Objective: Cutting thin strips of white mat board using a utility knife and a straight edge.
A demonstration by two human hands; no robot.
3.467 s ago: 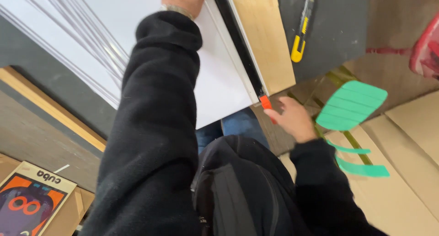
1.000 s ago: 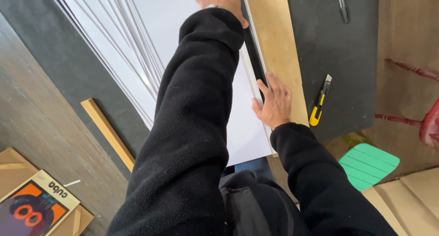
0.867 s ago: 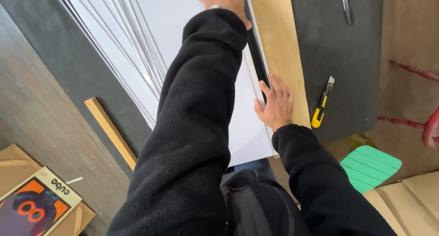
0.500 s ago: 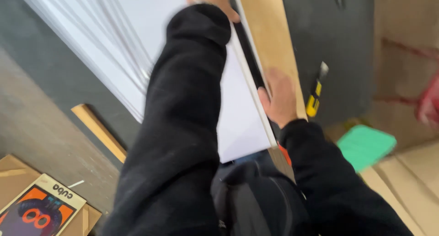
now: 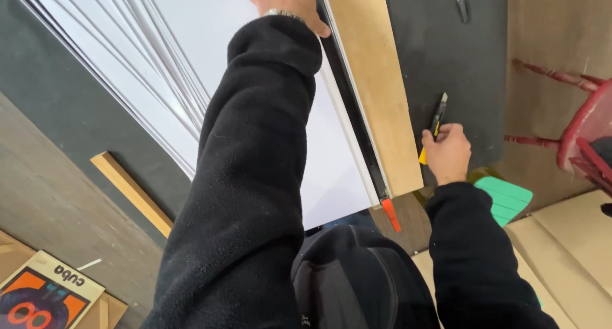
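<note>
The left hand point(image 5: 287, 0) lies flat, fingers spread, on the white sheet point(image 5: 331, 169), pressed against the ruler point(image 5: 354, 134) that runs along the near edge of the wooden board point(image 5: 376, 80). The right hand point(image 5: 447, 152) is on the far side of the board from the sheet, fingers closed round a yellow-and-black knife point(image 5: 437, 118) whose blade points away from the body, over the dark table point(image 5: 465, 61).

The likeliest trouble is the ruler sliding, since only the one hand at its far end pins it; the near end, with its orange tip point(image 5: 391, 214), is free. The left thumb sits right at the ruler's edge, close to any blade path.

Right of the board the table lies open up to a red chair point(image 5: 586, 131). Left of the board, stacked white sheets fan out.
</note>
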